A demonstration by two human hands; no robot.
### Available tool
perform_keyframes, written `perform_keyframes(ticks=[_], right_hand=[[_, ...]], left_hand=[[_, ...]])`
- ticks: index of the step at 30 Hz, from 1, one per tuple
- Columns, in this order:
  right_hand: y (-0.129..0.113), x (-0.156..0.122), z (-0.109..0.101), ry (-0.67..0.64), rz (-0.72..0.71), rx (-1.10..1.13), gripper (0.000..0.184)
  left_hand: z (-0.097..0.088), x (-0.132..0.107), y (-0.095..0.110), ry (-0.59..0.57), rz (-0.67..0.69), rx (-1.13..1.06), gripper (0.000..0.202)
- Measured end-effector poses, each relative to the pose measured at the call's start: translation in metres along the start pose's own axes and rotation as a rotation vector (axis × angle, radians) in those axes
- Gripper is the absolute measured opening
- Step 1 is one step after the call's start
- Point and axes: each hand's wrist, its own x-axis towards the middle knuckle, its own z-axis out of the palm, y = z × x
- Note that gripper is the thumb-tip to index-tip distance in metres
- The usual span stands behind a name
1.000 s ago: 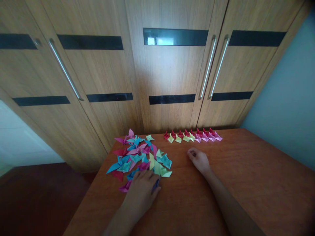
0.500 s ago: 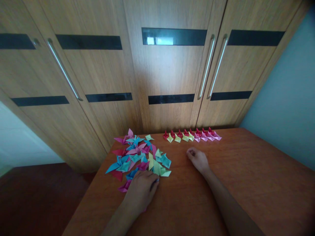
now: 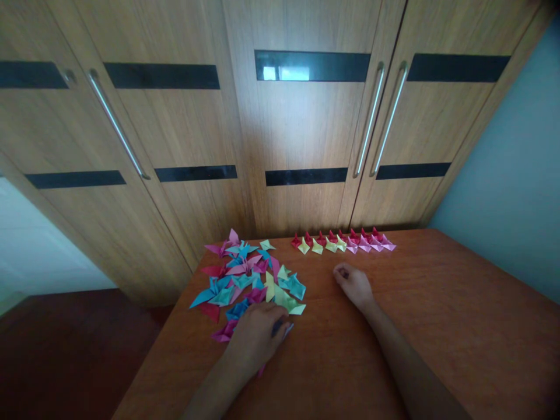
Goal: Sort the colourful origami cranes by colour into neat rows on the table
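Observation:
Close to the near edge of a pile of origami cranes (image 3: 247, 265), my left hand (image 3: 258, 329) is closed, fingers pinched round a blue origami crane (image 3: 287, 331). Only a pale bluish tip and a dark blue patch of that crane show; my fingers cover the rest. Cranes in pink, magenta, red, blue, turquoise and pale green lie loosely heaped beyond and left of this hand. My right hand (image 3: 353, 286) rests on the table to the right, its fingers curled in, with nothing visible in them. A bit of pink paper (image 3: 261, 370) shows below my left wrist.
Along the back of the brown table (image 3: 437, 326) stand neat rows of cranes: red ones (image 3: 321, 238) behind, yellow ones (image 3: 317, 247) and pink ones (image 3: 364, 244) in front. A wooden wardrobe (image 3: 301, 128) rises right behind the table. A blue wall (image 3: 503, 175) bounds the right side.
My left hand has shifted slightly to the right, and a pale tip of the blue crane now shows at its fingertips. My right hand stays in place on the table.

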Motion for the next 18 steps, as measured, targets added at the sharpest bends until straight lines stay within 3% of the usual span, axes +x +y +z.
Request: perform_keyframes(ticks=[6,13,18], right_hand=[[0.0,0.0,0.0,-0.004,0.005,0.003,0.016],[-0.001,0.0,0.0,0.002,0.002,0.002,0.015],[-0.002,-0.001,-0.001,0.006,0.004,0.003,0.015]], left_hand=[[-0.005,0.001,-0.009,0.046,0.009,0.011,0.019],[-0.036,0.015,-0.043,0.157,-0.045,0.184,0.02],[-0.052,0.022,-0.056,0.058,-0.142,0.247,0.021]])
